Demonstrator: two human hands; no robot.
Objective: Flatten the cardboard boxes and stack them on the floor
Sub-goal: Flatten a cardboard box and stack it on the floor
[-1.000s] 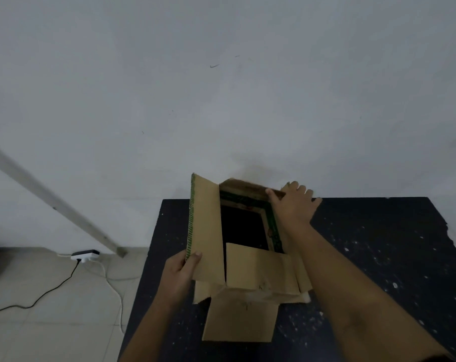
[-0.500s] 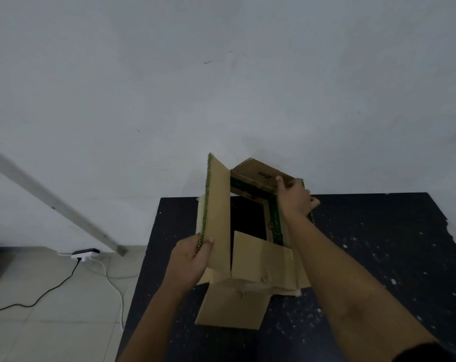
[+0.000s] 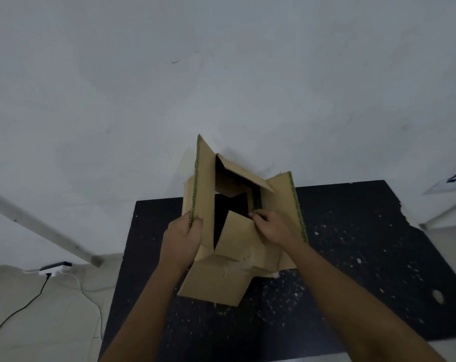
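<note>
One cardboard box (image 3: pixel 229 259) is seen on the black table (image 3: pixel 352 257), held up at the table's far left part, close to the white wall (image 3: pixel 221 74), with its top flaps spread open and its dark inside exposed. The left flap (image 3: pixel 204 194), edged in green, is gripped by the left hand (image 3: pixel 181 240) — thumb on the inner face, fingers curled round the outer edge. The near flap (image 3: pixel 237 233) is pinched at its far corner by the curled fingers of the right hand (image 3: pixel 272 227), beside the right flap (image 3: pixel 287 205), which leans outward. A power strip (image 3: pixel 55 267) and its cable lie on the tiled floor (image 3: pixel 39 309) to the left.

The box is judged light and empty, easily lifted by its flaps alone. The corrugated board appears stiff along its panels yet soft at the creases, where crumpling and small tears are already visible — a flap could be ripped if pulled hard. A firmer hold would probably be had on two opposite side walls, near diagonal corners, so that the body could be pushed into a flat parallelogram. Whether the bottom is opened cannot be told.
</note>
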